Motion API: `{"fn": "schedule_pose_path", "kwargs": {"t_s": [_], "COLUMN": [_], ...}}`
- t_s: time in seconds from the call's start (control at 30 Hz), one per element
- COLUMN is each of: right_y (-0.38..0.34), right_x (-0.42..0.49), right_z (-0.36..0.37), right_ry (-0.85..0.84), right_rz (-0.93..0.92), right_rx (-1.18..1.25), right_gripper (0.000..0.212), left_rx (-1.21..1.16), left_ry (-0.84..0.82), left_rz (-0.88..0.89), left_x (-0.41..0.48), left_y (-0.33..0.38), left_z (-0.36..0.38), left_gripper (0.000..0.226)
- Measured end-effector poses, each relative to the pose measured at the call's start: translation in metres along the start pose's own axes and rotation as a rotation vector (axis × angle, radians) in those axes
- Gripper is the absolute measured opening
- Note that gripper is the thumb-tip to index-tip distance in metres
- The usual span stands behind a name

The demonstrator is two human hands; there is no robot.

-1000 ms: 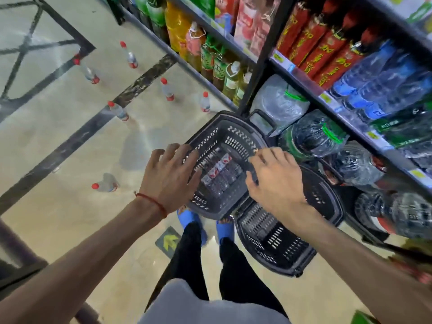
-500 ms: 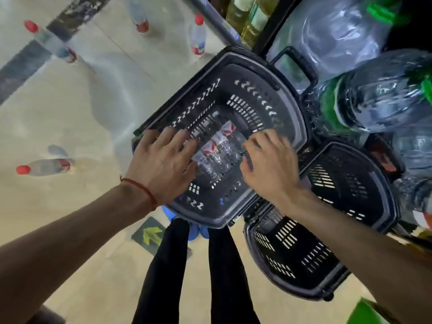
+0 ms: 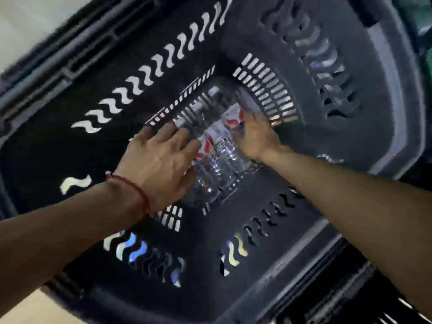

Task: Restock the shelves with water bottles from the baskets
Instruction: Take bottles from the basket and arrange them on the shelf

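Observation:
A black plastic basket [image 3: 385, 94] with slotted walls fills the view. At its bottom lie several clear water bottles [image 3: 217, 160] with red-and-white labels, side by side. My left hand [image 3: 161, 160], a red string on its wrist, lies over the left side of the bottles with fingers spread across them. My right hand [image 3: 257, 139] reaches down on the right side, fingers against the rightmost bottle near its label. The picture is blurred, and I cannot see whether either hand has closed around a bottle.
A strip of pale floor [image 3: 30, 22] shows at the top left and bottom left. The edge of a second black basket [image 3: 364, 300] shows at the bottom right. Something green [image 3: 420, 19] sits at the top right corner.
The view has dropped much closer into the basket. Both hands have gone from above the rim down to the bottles at the bottom.

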State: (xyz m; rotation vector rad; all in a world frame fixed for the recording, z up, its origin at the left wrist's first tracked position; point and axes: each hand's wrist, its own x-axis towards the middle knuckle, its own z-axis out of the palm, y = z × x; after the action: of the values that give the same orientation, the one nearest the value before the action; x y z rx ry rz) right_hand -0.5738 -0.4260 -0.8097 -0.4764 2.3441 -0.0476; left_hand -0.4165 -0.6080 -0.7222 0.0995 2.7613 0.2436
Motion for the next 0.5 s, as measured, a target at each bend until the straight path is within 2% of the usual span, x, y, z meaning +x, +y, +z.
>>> {"fn": "schedule_pose_path", "kwargs": {"t_s": [0.13,0.27,0.4,0.5], "right_y": [0.013,0.024,0.023,0.022], "right_x": [0.045,0.06,0.054,0.042], "right_z": [0.038,0.044,0.031,0.023], "right_ry": [0.006,-0.02,-0.058,0.021], "right_rz": [0.136,0.171,0.143,0.146], "right_rx": [0.217,0.353,0.301,0.274], "right_gripper": [0.075,0.06,0.069,0.077], "left_rx": [-0.044,-0.075,-0.087,-0.103], "left_ry": [-0.053,-0.094,-0.117,-0.202], "left_rz": [0.003,0.002,-0.014,-0.038], "left_x": [0.019,0.028,0.027,0.023], "left_y": [-0.005,-0.007,-0.005,-0.001], "left_z": [0.032,0.046,0.045,0.037], "left_gripper": [0.053,0.045,0.045,0.051]}}
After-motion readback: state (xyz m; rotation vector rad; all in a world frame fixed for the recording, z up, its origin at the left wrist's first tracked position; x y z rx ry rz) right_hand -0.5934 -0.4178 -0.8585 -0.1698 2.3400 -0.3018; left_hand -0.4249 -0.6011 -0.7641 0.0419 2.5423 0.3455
